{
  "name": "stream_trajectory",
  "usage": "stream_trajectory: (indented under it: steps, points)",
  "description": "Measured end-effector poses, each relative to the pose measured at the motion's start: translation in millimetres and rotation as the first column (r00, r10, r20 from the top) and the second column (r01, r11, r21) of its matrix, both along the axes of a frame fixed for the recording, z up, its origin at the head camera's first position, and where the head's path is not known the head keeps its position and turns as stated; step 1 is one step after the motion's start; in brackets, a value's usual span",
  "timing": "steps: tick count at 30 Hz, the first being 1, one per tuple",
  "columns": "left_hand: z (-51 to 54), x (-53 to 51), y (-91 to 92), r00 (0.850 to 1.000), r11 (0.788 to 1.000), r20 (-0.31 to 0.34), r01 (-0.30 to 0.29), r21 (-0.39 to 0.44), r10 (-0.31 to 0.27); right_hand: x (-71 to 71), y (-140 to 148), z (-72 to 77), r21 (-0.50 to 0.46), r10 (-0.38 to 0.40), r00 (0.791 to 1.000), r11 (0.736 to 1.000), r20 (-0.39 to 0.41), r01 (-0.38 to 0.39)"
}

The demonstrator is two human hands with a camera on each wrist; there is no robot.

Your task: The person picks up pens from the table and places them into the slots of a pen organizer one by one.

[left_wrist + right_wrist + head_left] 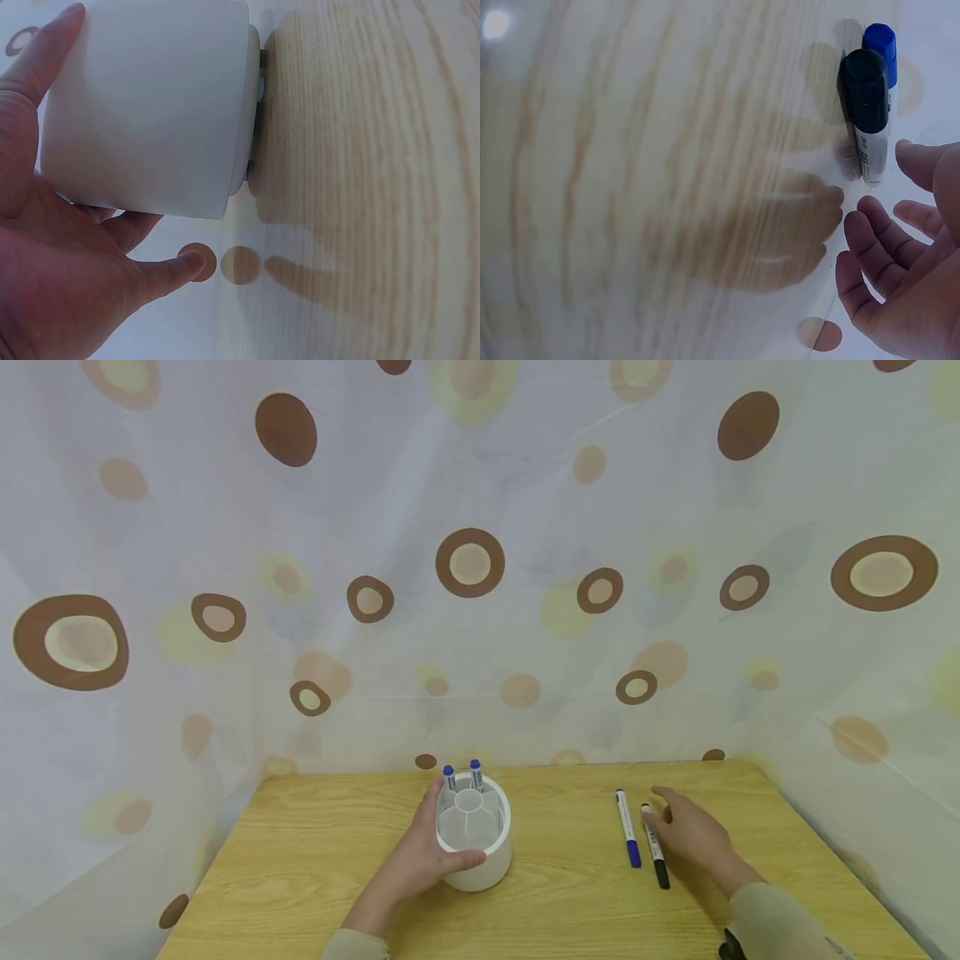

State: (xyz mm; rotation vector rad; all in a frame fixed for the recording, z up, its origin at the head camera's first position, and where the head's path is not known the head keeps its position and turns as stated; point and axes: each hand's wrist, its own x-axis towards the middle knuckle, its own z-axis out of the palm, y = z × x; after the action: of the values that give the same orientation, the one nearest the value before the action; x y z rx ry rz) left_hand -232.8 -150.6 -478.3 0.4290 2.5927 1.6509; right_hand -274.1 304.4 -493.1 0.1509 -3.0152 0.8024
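A white round pen organizer [495,862] with several compartments stands on the table. My left hand [420,857] grips its left side, thumb across the front; the left wrist view shows the organizer's smooth wall [150,105] beside the fingers. Two blue-capped markers stand in its rear compartments, one marker [449,774] at the left and another marker [476,771] beside it. To the right lie a blue-capped marker [627,828] and a black-capped marker [657,858]. My right hand [693,833] hovers by the black-capped marker, fingers loosely bent and apart from it in the right wrist view.
The wooden table [315,843] reaches back to a patterned curtain [525,635] with brown and yellow ovals. The curtain also hangs along both sides. A dark object [731,946] shows at the right wrist.
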Motion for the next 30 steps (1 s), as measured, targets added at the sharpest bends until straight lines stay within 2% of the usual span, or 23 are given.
stream_trajectory:
  steps: [9, 21, 30]
  points:
    - [0.1, 0.1, 0.4, 1.0, 1.0, 0.004, 0.004, -0.003, -0.004, -3.7, 1.1, -4.1, 0.03, -0.017, 1.0, 0.999, 0.022, 0.016]
    - [-1.0, -0.6, -0.4, 1.0, 1.0, -0.005, 0.0, -0.003, 0.0, -2.3, -4.6, 2.0, 0.059, -0.015, 0.999, 0.998, 0.036, 0.012]
    - [-0.9, -1.4, 0.1, 1.0, 1.0, 0.012, 0.0, -0.003, 0.0, 0.4, -6.9, 4.1, 0.057, -0.024, 0.999, 0.998, 0.044, 0.022]
